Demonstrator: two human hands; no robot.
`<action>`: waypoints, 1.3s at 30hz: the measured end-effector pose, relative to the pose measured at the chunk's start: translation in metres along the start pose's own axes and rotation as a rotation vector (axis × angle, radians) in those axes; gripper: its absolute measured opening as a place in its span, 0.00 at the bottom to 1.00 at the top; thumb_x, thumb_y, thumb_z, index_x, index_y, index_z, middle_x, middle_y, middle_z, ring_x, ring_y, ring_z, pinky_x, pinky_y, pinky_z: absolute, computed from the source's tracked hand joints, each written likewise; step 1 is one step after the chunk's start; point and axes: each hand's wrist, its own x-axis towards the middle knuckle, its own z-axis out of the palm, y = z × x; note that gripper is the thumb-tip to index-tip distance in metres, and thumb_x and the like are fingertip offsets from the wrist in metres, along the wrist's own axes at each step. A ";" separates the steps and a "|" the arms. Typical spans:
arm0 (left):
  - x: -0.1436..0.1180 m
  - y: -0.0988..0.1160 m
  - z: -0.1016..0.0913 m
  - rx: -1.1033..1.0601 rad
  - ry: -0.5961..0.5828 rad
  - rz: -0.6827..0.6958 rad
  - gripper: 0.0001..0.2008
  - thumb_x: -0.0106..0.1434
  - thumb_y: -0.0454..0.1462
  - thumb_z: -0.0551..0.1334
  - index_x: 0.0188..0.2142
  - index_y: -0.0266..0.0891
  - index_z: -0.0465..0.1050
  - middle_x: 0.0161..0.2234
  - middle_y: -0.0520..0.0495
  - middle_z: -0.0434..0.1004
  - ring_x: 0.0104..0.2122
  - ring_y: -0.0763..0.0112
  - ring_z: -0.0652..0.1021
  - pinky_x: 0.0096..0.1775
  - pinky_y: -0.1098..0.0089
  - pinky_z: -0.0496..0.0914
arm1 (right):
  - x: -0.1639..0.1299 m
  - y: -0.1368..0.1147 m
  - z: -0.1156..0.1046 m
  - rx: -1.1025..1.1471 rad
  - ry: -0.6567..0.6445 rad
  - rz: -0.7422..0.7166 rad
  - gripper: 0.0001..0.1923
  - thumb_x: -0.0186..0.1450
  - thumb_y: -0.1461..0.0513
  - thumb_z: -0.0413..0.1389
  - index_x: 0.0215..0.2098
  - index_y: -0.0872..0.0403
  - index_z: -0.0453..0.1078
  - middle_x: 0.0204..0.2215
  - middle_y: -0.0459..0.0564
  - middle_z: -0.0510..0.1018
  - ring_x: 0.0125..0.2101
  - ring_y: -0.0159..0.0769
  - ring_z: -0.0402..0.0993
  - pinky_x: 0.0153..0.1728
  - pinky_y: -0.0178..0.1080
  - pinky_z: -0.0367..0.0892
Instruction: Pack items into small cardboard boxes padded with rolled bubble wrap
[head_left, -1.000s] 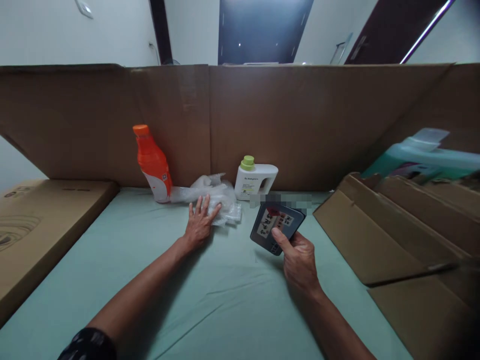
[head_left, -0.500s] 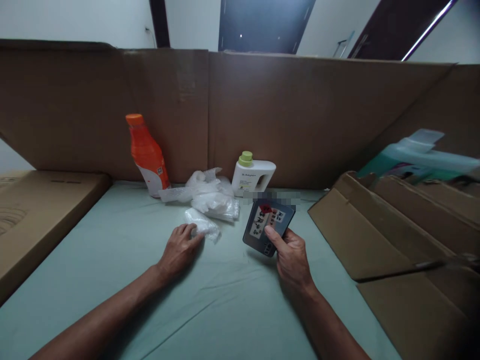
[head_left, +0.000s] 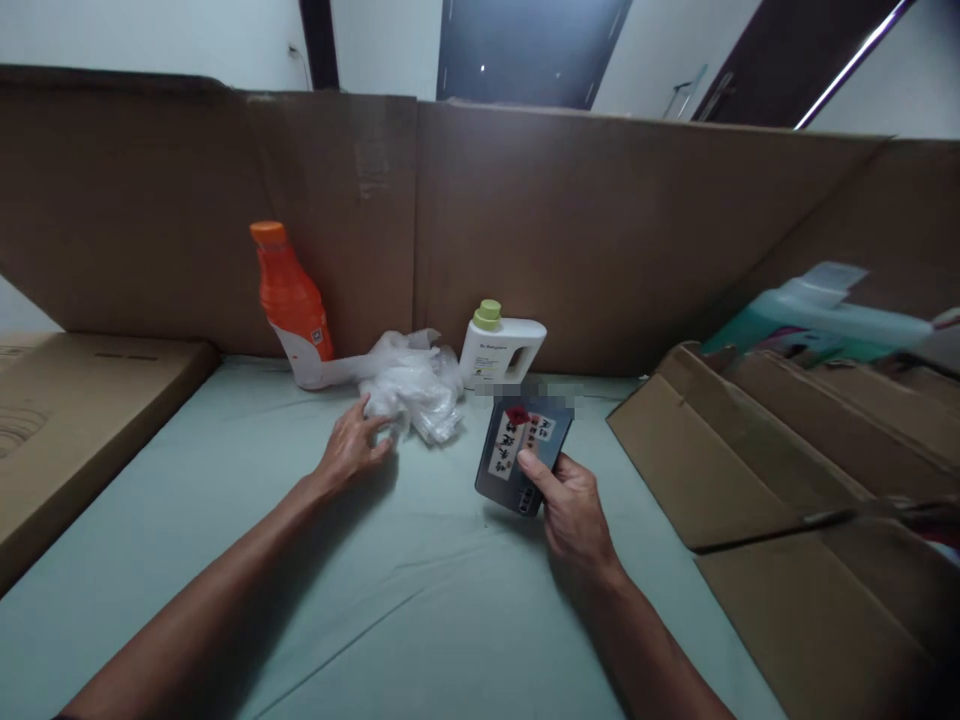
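Observation:
My right hand (head_left: pixel 574 505) grips a phone (head_left: pixel 517 450) with a dark, rounded back. Its thumb lies across the labels with Chinese characters and a red patch, and the far end is blurred by pixels. My left hand (head_left: pixel 356 445) has its fingers apart at the near left side of a crumpled heap of clear bubble wrap (head_left: pixel 420 385). Whether the fingertips touch the plastic I cannot tell. Right behind the phone stands a white jug (head_left: pixel 491 350) with a green cap. An orange-red bottle (head_left: pixel 292 300) leans slightly to the left of the plastic.
A tall cardboard wall (head_left: pixel 600 230) runs along the back of the pale green cloth (head_left: pixel 420 620). Flat cardboard (head_left: pixel 97 400) lies at the left. On the right, an open cardboard box (head_left: pixel 720 470) with raised flaps holds a teal liquid bottle (head_left: pixel 817 315).
My left hand has pushed the nearest loose piece of bubble wrap back into the heap, and its fingers have spread. My right hand still holds the phone, slightly further left in view.

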 end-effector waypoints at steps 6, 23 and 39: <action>-0.111 0.075 -0.019 -0.543 0.060 0.045 0.32 0.64 0.40 0.62 0.67 0.43 0.60 0.69 0.36 0.56 0.67 0.50 0.62 0.64 0.46 0.61 | -0.034 0.004 0.039 -0.083 -0.166 0.046 0.21 0.55 0.50 0.68 0.39 0.57 0.81 0.31 0.50 0.85 0.28 0.38 0.79 0.34 0.42 0.77; -0.178 0.078 -0.055 -2.328 -0.330 -0.480 0.33 0.50 0.37 0.64 0.57 0.29 0.72 0.60 0.31 0.72 0.56 0.43 0.75 0.59 0.45 0.65 | -0.126 0.013 0.069 -0.485 -0.300 -0.279 0.16 0.69 0.51 0.55 0.47 0.49 0.77 0.48 0.53 0.80 0.50 0.45 0.75 0.54 0.47 0.68; -0.175 0.073 -0.052 -2.424 -0.639 -0.512 0.40 0.72 0.59 0.41 0.55 0.26 0.74 0.47 0.31 0.82 0.41 0.53 0.83 0.45 0.55 0.74 | -0.134 0.035 0.061 -0.254 -0.311 -0.172 0.18 0.68 0.51 0.59 0.54 0.46 0.75 0.49 0.51 0.81 0.49 0.42 0.77 0.52 0.44 0.71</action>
